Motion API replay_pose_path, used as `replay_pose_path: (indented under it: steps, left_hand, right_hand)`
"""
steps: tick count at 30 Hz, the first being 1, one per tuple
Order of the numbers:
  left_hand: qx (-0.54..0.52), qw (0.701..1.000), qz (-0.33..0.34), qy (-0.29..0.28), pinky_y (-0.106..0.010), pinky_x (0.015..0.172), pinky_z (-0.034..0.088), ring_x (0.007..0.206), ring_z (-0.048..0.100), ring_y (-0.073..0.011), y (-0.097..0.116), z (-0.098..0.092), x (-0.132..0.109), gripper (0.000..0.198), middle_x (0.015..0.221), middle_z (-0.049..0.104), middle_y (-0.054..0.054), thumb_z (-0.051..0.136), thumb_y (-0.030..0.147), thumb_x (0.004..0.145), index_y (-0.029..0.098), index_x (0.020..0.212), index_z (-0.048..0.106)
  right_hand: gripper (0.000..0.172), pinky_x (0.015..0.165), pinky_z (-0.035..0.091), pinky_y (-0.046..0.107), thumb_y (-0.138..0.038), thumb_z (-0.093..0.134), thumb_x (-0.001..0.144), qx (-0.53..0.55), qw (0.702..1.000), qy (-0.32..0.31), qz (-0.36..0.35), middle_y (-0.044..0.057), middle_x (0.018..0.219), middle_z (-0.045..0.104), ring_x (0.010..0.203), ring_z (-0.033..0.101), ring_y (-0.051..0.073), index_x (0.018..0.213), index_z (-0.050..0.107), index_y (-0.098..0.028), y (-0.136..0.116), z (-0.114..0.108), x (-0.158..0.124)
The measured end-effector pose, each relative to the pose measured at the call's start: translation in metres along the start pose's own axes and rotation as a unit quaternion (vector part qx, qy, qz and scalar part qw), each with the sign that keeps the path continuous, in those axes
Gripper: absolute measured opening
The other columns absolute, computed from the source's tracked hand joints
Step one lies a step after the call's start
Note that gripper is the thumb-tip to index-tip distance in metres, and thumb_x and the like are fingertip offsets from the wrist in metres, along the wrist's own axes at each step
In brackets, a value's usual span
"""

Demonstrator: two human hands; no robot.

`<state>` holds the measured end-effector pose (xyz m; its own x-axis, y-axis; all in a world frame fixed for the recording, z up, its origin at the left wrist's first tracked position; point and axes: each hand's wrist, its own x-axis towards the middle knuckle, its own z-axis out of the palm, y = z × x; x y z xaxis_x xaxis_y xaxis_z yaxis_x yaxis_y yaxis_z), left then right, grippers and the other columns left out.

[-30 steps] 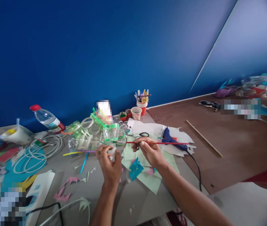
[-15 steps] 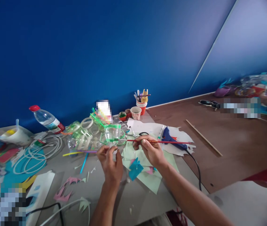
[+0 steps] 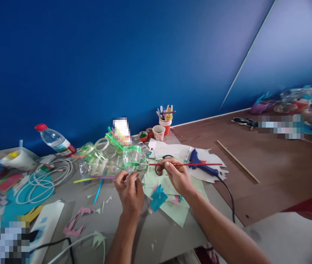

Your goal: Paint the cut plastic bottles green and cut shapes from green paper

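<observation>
The left hand (image 3: 130, 192), slightly further right than before, steadies the clear cup (image 3: 130, 154) with half-curled fingers; the right hand (image 3: 177, 178) pinches the brush (image 3: 190, 164) tightly, left of the brown worktop (image 3: 266, 154).

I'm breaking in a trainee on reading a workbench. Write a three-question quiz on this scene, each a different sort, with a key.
1. True or false: the right hand holds a brush with a red handle.
2. What colour is the cap of the tilted bottle? A) green B) red C) yellow
3. Which lies farther to the right in the picture, the blue glue gun or the wooden stick?

Key:
1. True
2. B
3. The wooden stick
</observation>
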<state>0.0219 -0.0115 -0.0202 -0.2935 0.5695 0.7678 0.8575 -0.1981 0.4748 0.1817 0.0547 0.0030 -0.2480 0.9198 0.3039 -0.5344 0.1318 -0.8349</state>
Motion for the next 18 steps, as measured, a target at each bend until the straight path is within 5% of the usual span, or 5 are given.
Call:
replay_pose_path:
  steps: [8,18]
  left_hand:
    - [0.053,0.997,0.056,-0.003,-0.044,0.090,0.038,0.095,0.048,-0.0246,0.002,0.000,-0.001,0.021,0.102,0.052,-0.013,0.054,0.010,0.080,0.020,0.089,0.070]
    - [0.072,0.993,0.089,-0.003,-0.042,0.092,0.036,0.097,0.049,-0.0237,0.000,-0.001,-0.002,0.024,0.103,0.052,-0.011,0.054,0.005,0.078,0.021,0.090,0.069]
  right_hand:
    - [0.022,0.061,0.051,0.033,-0.040,0.063,0.084,-0.006,1.000,-0.026,-0.006,0.005,0.071,0.069,0.063,0.062,0.017,0.085,0.071,-0.019,0.001,0.001,-0.002]
    - [0.019,0.055,0.047,0.030,-0.037,0.067,0.080,0.018,0.999,0.029,-0.020,0.004,0.064,0.067,0.056,0.058,0.016,0.078,0.070,-0.018,-0.009,-0.001,0.000]
